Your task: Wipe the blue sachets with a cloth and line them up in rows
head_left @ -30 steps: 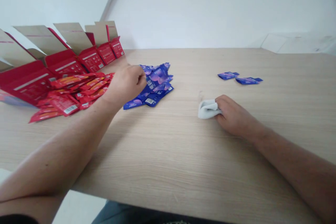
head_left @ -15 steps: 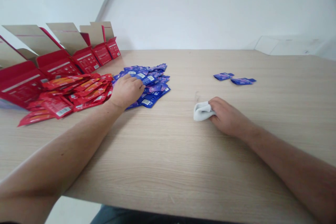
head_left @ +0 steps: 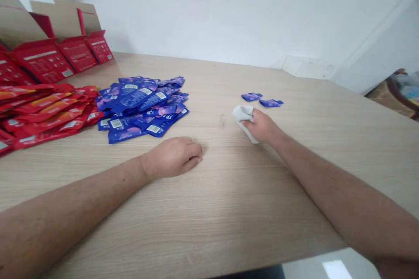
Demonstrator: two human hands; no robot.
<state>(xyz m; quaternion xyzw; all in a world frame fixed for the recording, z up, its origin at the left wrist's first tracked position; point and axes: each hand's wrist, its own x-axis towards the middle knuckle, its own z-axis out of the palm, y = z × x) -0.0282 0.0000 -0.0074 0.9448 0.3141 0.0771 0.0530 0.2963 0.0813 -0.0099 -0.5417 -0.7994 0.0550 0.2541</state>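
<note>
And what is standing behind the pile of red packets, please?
Behind the red packets stands a row of red boxes with raised tan flaps. The pile hides the bottom edge of the nearest box in view; what is inside the boxes cannot be seen.

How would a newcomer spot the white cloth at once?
On the wooden table, look right of the blue packet pile. The right hand grips the white cloth, in front of two loose blue packets. Unlike the packets, it is plain white and held.
</note>
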